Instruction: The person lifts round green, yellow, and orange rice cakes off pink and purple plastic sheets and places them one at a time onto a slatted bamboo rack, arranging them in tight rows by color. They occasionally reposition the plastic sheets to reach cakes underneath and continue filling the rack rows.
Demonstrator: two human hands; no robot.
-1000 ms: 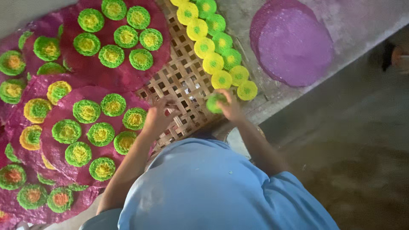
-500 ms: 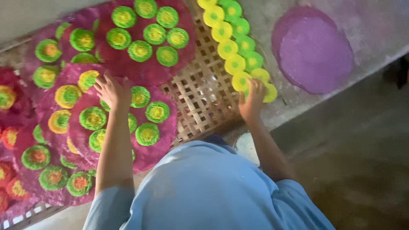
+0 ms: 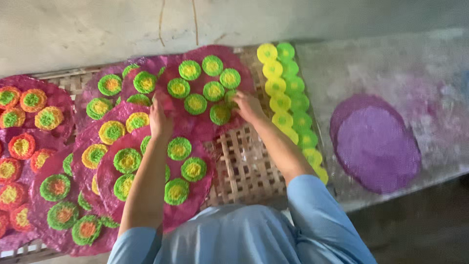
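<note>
A round magenta disc (image 3: 193, 128) carrying several green rounds with yellow centres lies at the back of a woven bamboo tray (image 3: 244, 166). My left hand (image 3: 160, 120) grips the disc's left edge, fingers pointing away from me. At its lower right edge, my right hand (image 3: 248, 106) holds on beside one green round (image 3: 221, 114). Another magenta disc (image 3: 202, 188) with similar rounds lies under my left forearm. Both arms wear light blue sleeves.
More magenta discs topped with green, yellow and orange rounds (image 3: 29, 112) overlap across the tray's left side. A double row of loose yellow and green rounds (image 3: 288, 105) runs along its right edge. A plain purple disc (image 3: 373, 144) lies on a plastic-covered surface (image 3: 391, 68).
Both hands moved up to the back disc: the left came off the nearer disc, and the right left the row of yellow and green rounds. The view shifted left.
</note>
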